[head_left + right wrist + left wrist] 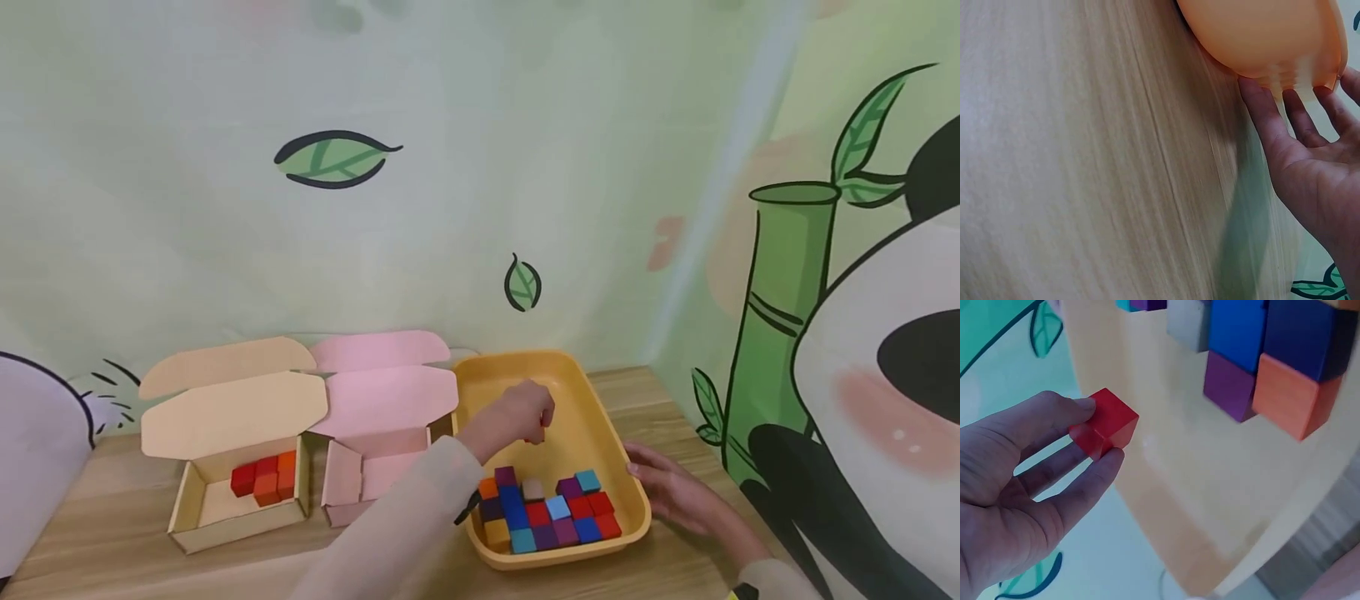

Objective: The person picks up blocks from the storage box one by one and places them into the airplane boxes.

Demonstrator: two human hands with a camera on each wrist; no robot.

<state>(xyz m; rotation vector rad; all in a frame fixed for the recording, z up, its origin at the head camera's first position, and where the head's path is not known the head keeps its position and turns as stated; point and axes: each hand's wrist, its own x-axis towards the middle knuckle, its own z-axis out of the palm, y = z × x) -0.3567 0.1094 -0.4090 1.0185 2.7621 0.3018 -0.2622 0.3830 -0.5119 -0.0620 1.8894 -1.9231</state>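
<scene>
My left hand point(517, 414) is above the yellow tray point(577, 392), and in the left wrist view the left hand point(1022, 481) pinches a red cube point(1107, 422) between thumb and fingers. Cubes in red, blue, purple, orange and other colours, such as a light blue cube point(557, 507), fill the near part of the tray. My right hand point(678, 493) touches the tray's right outer side; in the right wrist view the fingertips of the right hand point(1316, 150) rest against the tray wall point(1260, 37).
On the left stands an open cream box point(240, 533) with several red and orange cubes point(266, 487). Between it and the tray is an open pink box point(345, 487), partly hidden by my left sleeve. A printed backdrop stands behind the wooden table point(97, 533).
</scene>
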